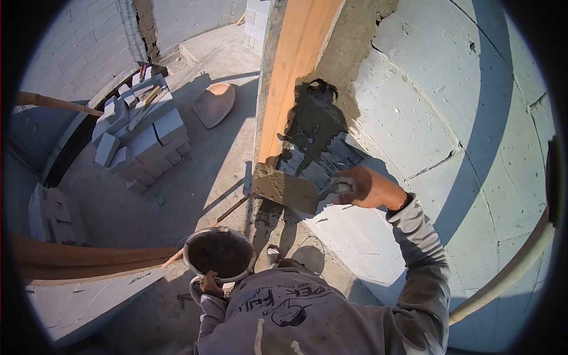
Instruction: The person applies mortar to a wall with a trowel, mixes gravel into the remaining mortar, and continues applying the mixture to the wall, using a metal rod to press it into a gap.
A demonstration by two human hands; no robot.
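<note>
My right hand (370, 188) is wrapped round the handle of a trowel (303, 194). Grey mortar (269, 182) sits on the far end of its blade, beside the wooden post (296, 77). Behind the trowel, dark wet mortar (319, 121) covers a strip of wall along the post; lower down the coat is patchy. My left hand (211, 284) grips the near rim of a bucket (219, 253) held by my body. The bucket's inside is dark, with what looks like mortar in it.
White blocks (145, 139) are stacked on the floor at left, with tools on top. A shallow pan-like piece (215, 103) lies beyond them. The block wall (426, 112) rises at right, near a curved pole (503, 278). A wooden beam (94, 254) crosses the lower left.
</note>
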